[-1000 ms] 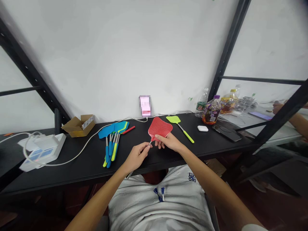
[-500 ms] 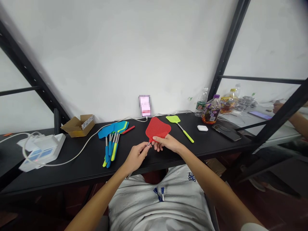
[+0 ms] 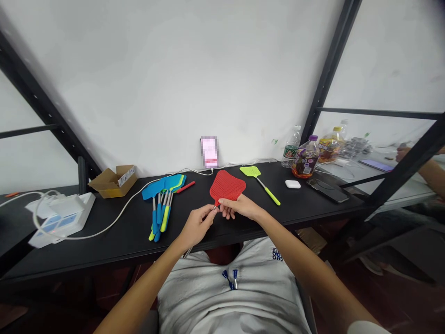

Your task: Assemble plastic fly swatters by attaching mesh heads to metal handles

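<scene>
Shift: over the last second the red swatter point(image 3: 227, 184) has slid slightly toward nine o'clock, and the right hand point(image 3: 243, 207) has come with it, nearer the left hand point(image 3: 199, 226).
Clock: centred on the red swatter's head, twelve toward the wall point(image 3: 153, 83).
Red swatter: held over the black table point(image 3: 111, 246), head tipped toward twelve.
Left hand: between seven and eight; thumb and forefinger pinched together on the swatter just below its head.
Right hand: between four and five; thumb on the base of the head, other fingers curled in beneath.
Green swatter: lying at three, near the right hand point(image 3: 259, 181).
Swatter bundle: between eight and nine, blue and green handles point(image 3: 163, 211) crossing.
Phone: at eleven, leaning on the wall point(image 3: 209, 153).
Cardboard box: at nine, well apart point(image 3: 114, 183).
White case: at three, beyond the green swatter point(image 3: 292, 184).
Bottles: between two and three, close together point(image 3: 306, 160).
</scene>
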Demonstrator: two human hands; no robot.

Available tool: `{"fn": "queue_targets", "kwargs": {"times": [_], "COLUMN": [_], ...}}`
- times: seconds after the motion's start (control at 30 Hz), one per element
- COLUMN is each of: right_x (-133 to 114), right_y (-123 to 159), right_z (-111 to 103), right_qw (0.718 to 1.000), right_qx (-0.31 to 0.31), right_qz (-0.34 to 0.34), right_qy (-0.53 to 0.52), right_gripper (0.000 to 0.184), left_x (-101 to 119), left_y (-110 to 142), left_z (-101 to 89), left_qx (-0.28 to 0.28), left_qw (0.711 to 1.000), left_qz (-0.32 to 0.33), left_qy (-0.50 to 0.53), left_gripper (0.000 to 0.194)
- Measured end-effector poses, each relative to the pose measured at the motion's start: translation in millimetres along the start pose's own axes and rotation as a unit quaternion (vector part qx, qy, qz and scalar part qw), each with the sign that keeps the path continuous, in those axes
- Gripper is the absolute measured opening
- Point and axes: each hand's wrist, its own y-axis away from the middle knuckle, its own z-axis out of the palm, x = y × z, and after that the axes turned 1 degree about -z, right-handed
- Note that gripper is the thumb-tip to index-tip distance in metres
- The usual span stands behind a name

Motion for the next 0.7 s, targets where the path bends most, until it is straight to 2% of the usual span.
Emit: {"fn": "queue_targets", "kwargs": {"times": [0.2, 0.3, 0.4, 0.53, 0.6, 0.63, 0.7], "right_x": [-6, -7, -6, -3, -3, -4, -5], "right_y": [1, 0, -3, -8, -8, -8, -6], "right_z": [2, 1, -4, -11, -11, -10, -7], "right_qw": [0.991, 0.98, 0.96, 0.92, 0.914, 0.922, 0.951], "right_qx": [0.116, 0.185, 0.271, 0.375, 0.385, 0.367, 0.293], "right_qz": [-0.068, -0.073, -0.071, -0.097, -0.102, -0.1, -0.091], "right_qy": [0.027, 0.008, -0.015, -0.065, -0.078, -0.073, -0.038], "right_gripper": [0.036, 0.038, 0.04, 0.041, 0.041, 0.04, 0.04], "left_x": [2, -1, -2, -2, -3, -3, -4], "left_y": [1, 1, 1, 1, 1, 1, 1], "left_z": [1.0, 1.5, 1.4, 1.2, 1.1, 1.1, 1.0], "left_qx": [-0.001, -0.009, -0.015, -0.017, -0.019, -0.02, -0.02], "left_qw": [1.0, 1.0, 0.999, 0.999, 0.999, 0.999, 0.999], "left_qz": [-0.008, -0.021, -0.032, -0.027, -0.027, -0.029, -0.029], "left_qy": [-0.006, -0.011, -0.024, -0.029, -0.03, -0.03, -0.027], "left_gripper": [0.033, 0.033, 0.034, 0.033, 0.034, 0.034, 0.034]}}
